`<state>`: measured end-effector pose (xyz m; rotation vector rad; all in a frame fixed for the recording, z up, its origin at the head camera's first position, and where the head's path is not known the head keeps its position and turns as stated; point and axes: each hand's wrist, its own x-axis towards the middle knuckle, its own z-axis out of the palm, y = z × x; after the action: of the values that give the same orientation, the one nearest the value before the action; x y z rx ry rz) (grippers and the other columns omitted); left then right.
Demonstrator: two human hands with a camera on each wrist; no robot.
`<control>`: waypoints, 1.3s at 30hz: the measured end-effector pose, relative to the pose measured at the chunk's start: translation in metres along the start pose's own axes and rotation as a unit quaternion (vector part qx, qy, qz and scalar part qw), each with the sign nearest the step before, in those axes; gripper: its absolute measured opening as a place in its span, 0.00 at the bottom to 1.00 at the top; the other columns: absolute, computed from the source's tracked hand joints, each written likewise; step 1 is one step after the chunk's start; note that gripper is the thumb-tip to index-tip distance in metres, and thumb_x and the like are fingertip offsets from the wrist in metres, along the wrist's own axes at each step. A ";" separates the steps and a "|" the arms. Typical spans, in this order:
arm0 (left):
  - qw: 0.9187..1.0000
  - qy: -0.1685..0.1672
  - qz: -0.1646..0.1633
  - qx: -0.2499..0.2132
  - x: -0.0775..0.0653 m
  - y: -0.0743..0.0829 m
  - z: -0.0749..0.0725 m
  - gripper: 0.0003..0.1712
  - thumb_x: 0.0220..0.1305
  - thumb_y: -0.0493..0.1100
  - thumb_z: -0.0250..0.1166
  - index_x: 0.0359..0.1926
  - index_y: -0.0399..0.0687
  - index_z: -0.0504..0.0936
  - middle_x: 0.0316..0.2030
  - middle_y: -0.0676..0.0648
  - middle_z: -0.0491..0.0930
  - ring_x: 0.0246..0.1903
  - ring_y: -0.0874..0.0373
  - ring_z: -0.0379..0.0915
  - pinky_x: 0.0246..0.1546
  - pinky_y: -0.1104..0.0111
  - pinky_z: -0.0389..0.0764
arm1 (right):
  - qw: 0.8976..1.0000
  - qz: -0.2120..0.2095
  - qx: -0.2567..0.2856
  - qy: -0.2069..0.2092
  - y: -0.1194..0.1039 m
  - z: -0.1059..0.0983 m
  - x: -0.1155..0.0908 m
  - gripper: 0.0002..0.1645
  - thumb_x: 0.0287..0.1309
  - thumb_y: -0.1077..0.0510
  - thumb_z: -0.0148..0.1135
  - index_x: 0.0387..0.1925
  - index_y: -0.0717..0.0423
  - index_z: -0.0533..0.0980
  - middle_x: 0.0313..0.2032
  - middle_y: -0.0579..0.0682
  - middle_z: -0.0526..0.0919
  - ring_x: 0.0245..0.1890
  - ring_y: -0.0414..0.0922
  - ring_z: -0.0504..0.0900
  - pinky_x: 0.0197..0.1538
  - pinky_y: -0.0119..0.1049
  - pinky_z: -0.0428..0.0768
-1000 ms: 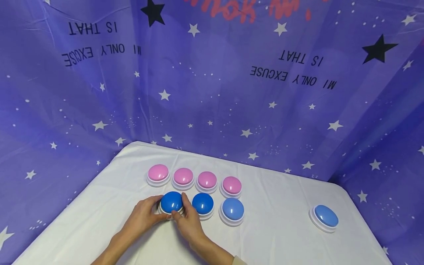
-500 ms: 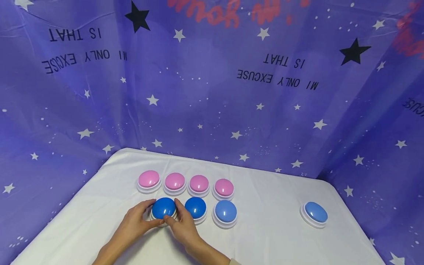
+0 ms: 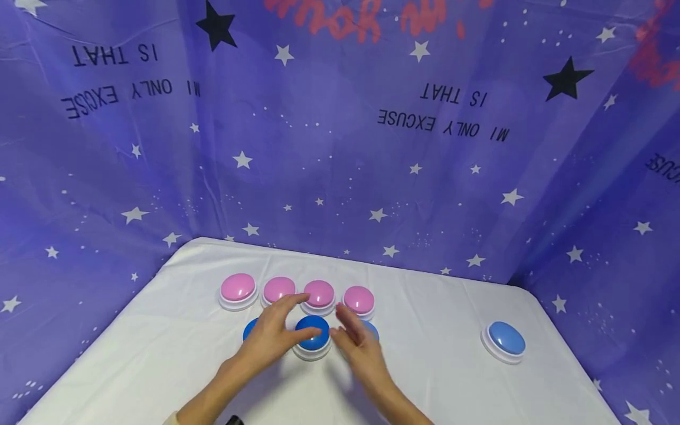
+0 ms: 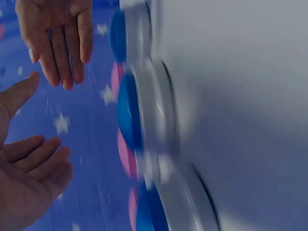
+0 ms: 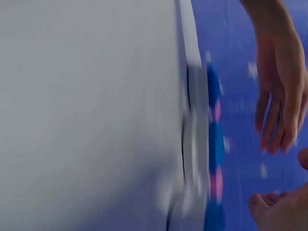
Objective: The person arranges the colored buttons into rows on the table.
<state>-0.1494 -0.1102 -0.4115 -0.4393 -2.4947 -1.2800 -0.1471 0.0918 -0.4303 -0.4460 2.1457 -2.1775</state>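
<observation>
A dark blue dome push button on a white round base stands on the white cloth. My left hand hovers over its left side, thumb and fingers spread, holding nothing. Across from it my right hand is in the air to the right, also holding nothing. The left wrist view shows both hands raised apart from the blue button. Another dark blue button is mostly hidden behind my left hand. A light blue button is partly covered by my right hand.
Several pink buttons form a row behind, from the leftmost pink button to the rightmost pink button. A lone light blue button sits at the right. A purple star-printed curtain rises behind the white-covered table.
Both hands have let go of the leftmost dark blue button and moved right, to above and around the middle one. The buttons appear to stay in place; the head view shifted slightly.
</observation>
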 end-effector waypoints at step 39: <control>0.965 -0.260 0.015 -0.020 0.132 0.091 0.302 0.49 0.49 0.59 0.78 0.70 0.49 0.69 0.65 0.55 0.70 0.65 0.65 0.63 0.63 0.74 0.65 | 0.911 0.263 -0.257 0.188 0.030 -0.390 -0.064 0.61 0.60 0.35 0.65 0.78 0.54 0.40 0.76 0.57 0.45 0.74 0.44 0.50 0.72 0.39 0.58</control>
<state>-0.2704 0.2057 -0.4609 -0.9236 -2.8654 -1.3408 -0.1841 0.4848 -0.4688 0.5411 2.6199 -1.4809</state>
